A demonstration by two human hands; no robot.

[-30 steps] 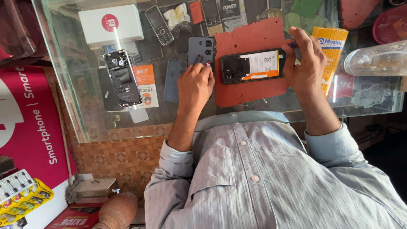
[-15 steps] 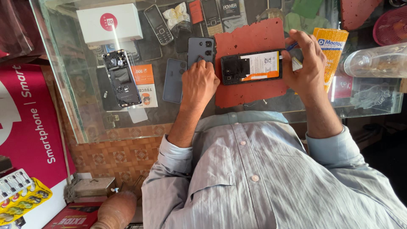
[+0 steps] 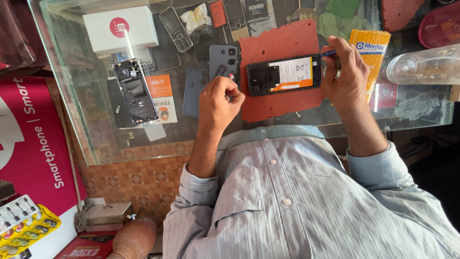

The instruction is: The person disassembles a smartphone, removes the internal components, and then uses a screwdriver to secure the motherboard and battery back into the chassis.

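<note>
My left hand (image 3: 219,100) is curled shut at the red mat's (image 3: 282,43) nine o'clock edge; my right hand (image 3: 346,73) pinches a blue tool (image 3: 328,52) at three o'clock of the opened phone (image 3: 283,74), mid-mat

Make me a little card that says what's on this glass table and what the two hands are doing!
left hand: curled in a fist at the edge of the red mat, beside a grey back cover
right hand: holds a thin blue tool at the end of the opened phone
opened phone: flat on the red mat, insides facing up
surface: glass table
also there: second opened phone, white box, keypad phone, clear bottle
</note>
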